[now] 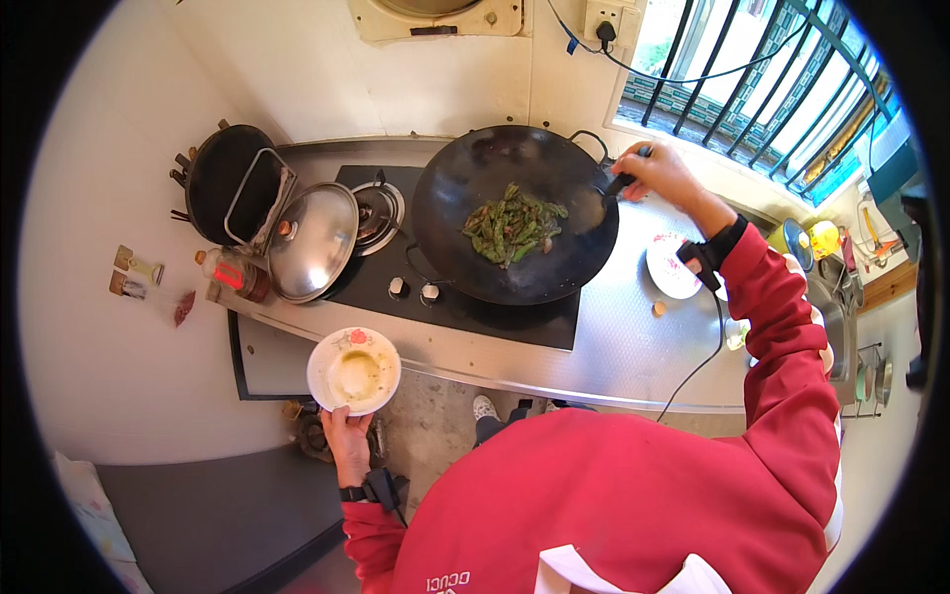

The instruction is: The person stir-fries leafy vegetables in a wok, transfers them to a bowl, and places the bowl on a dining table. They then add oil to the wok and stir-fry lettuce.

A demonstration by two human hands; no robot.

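Note:
My left hand [347,438] grips the rim of a white floral bowl [386,350], which is held in front of the counter's edge with a little yellowish liquid or residue inside. At the right rim of a large black wok [482,276], my right hand [652,174] is closed on the dark handle [622,183] of a cooking utensil. The utensil's head [586,209] rests in the wok. Cooked green peppers [512,226] with small brownish pieces lie in the middle of the wok, which stands on the gas hob [490,327].
Left of the wok are a second burner [377,219], a metal lid [313,245], an oil bottle [234,275] and another black pan [226,182]. A stained plate [672,266] and a small round brown object [659,308] lie on the steel counter [631,356] at right. A cable hangs from my right wrist.

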